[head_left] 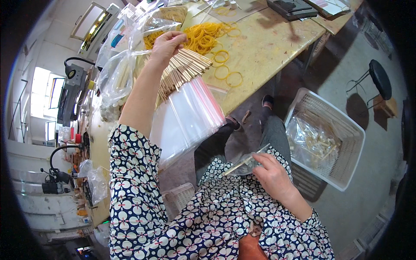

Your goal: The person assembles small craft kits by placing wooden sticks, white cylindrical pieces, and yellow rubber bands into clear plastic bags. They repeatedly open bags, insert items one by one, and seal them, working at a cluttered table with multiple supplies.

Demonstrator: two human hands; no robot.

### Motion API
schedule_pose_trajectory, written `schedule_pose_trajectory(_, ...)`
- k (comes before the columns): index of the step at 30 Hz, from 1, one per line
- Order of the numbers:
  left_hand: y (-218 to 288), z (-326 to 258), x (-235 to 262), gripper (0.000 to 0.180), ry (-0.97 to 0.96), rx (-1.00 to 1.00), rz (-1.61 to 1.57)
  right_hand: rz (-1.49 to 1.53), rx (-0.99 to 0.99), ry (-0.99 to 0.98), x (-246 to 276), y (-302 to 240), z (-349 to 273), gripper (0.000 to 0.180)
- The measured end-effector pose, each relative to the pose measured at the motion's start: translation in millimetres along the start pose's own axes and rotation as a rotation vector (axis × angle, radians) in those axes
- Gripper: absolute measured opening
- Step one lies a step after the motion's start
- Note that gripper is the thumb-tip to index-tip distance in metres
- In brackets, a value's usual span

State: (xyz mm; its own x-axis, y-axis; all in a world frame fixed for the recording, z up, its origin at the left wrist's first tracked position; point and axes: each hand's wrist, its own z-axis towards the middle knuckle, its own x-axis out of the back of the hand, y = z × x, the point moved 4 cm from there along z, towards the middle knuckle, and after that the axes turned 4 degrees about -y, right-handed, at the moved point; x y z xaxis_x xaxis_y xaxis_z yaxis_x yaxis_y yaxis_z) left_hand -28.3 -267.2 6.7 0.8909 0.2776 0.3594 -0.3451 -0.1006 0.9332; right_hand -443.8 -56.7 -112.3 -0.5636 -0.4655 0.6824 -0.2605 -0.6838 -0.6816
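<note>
Sticks point(184, 69) bundled in the left hand's point(167, 43) closed grasp overhang the tabletop point(264, 43) edge, while the right hand point(271, 173) pinches seemingly a few more.

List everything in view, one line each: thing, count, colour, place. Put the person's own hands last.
wooden sticks: one bundle, pale tan, held up over the table edge
zip bag: one, clear with a red strip, hanging beneath the bundle
small bag of sticks: one, clear, on the lap
rubber bands: a heap plus several loose ones, yellow, on the table
table: one, pale yellow, ahead
basket: one, white, on the floor at right, holding bagged sticks
stool: one, black, far right
left hand: gripping the wooden sticks
right hand: holding the small bag of sticks
</note>
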Motion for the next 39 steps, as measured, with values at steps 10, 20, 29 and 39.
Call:
schedule_pose_trajectory(10,27,-159,-61,0.012,-0.283,-0.022,-0.201,-0.040,-0.001,-0.014,6,-9,7,0.005)
schedule_pose_trajectory(20,-29,-304,-132,0.023,-0.262,-0.096,0.139,-0.085,0.050,-0.052,14,-32,29,0.015)
schedule_pose_trajectory(29,-79,-351,-92,0.062,-0.292,-0.162,0.108,-0.082,0.096,-0.078,10,-48,44,0.017)
schedule_pose_trajectory(39,-94,-373,-86,0.010,0.009,-0.224,-0.086,0.176,-0.041,-0.111,15,-35,56,0.012)
